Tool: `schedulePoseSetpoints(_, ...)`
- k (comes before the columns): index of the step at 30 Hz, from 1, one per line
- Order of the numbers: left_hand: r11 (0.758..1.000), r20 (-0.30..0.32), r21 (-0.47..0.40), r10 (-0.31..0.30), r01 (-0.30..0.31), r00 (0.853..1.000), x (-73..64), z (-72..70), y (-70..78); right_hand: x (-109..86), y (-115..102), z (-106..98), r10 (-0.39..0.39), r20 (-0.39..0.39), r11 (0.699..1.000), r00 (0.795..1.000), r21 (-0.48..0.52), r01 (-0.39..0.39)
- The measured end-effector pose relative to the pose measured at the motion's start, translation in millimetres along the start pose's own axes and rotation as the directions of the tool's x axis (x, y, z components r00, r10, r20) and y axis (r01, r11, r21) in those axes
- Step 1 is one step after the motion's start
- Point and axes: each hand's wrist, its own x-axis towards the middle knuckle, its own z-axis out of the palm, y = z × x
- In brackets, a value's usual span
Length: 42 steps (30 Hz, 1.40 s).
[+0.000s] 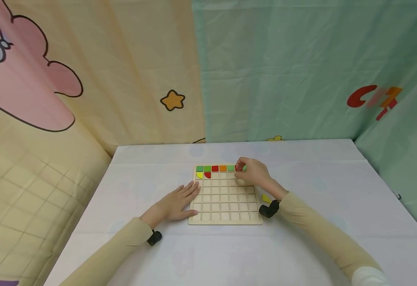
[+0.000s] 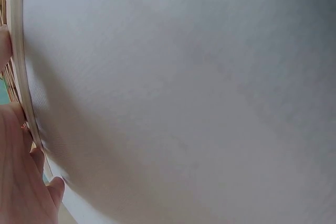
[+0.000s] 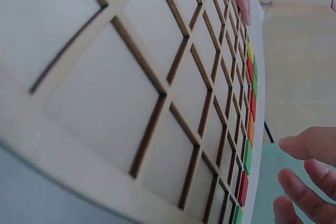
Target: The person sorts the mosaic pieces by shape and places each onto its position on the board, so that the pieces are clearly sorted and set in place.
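Observation:
A pale wooden grid board (image 1: 225,223) lies flat on the table. Along its far row sit square tiles in green, red and orange, such as the orange tile (image 1: 223,168). Below them are a yellow rounded piece (image 1: 199,174) and a red rounded piece (image 1: 207,174). My left hand (image 1: 179,200) rests on the board's left edge with fingers spread. Over the far right corner is my right hand (image 1: 255,171), fingers bent beside the last tiles. In the right wrist view its thumb (image 3: 310,144) stands apart from the fingers, with nothing visible between them.
A yellow piece (image 1: 266,198) lies on the white tablecloth (image 1: 208,254) just right of the board, near the black wrist camera (image 1: 269,208). Another black camera (image 1: 154,238) sits at the left wrist. Printed curtains (image 1: 283,71) hang behind the table.

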Motion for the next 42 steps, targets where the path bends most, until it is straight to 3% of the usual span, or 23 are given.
schedulePoseSetpoints(21,1.0,0.0,-0.01,-0.006,0.006,1.0,1.1,1.9,-1.5,-37.2,47,-35,0.174,0.003,0.983,0.985,-0.056,-0.174)
schedulePoseSetpoints(42,1.0,-0.026,-0.006,0.013,-0.014,1.0,1.5,3.3,-3.4,-74.6,81,-53,0.16,0.01,0.984,0.987,-0.086,-0.158)
